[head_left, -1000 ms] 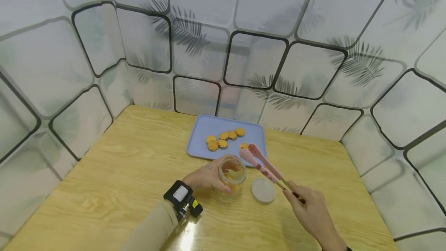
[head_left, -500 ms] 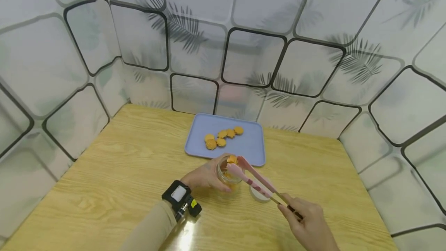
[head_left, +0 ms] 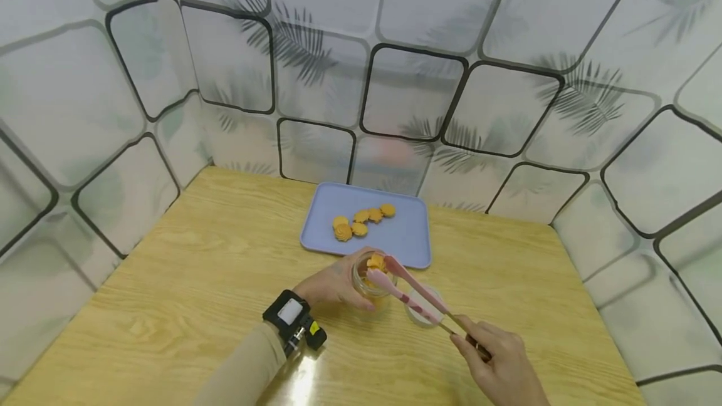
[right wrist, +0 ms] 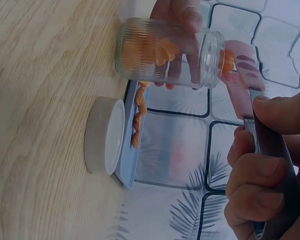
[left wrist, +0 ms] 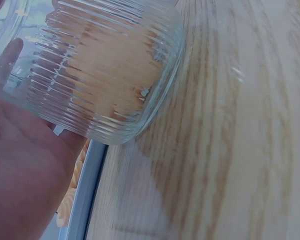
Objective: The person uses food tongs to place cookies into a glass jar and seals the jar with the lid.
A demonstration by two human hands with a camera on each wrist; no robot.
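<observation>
Fingers [right wrist: 255, 207] of the right hand [head_left: 499, 356] are curled round the dark handle of a pair of pink-headed serving tongs [head_left: 414, 293], with the thumb pressed along one arm. The left hand [head_left: 335, 284] grips the upper part of a clear glass jar [right wrist: 190, 70], thumb on the near side and fingertips round the far side. The tongs' two heads stand a little apart at the jar's open mouth, with a piped butter cookie [right wrist: 228, 61] just beside them in the opening; whether they pinch it is hard to tell. That cookie lies well beyond the right hand's fingertips and near the left hand.

The right wrist view shows more cookies [right wrist: 137, 45] low inside the jar and the thick side of a whitish lid [right wrist: 105, 136] lying flat on the wooden table [head_left: 186, 268]; from the head view the tongs cross over this lid. The left wrist view shows the jar's ribbed wall up close. Only the head view takes in the whole blue tray [head_left: 400, 240], just beyond the jar, with six cookies [head_left: 343, 232] visible on it.
</observation>
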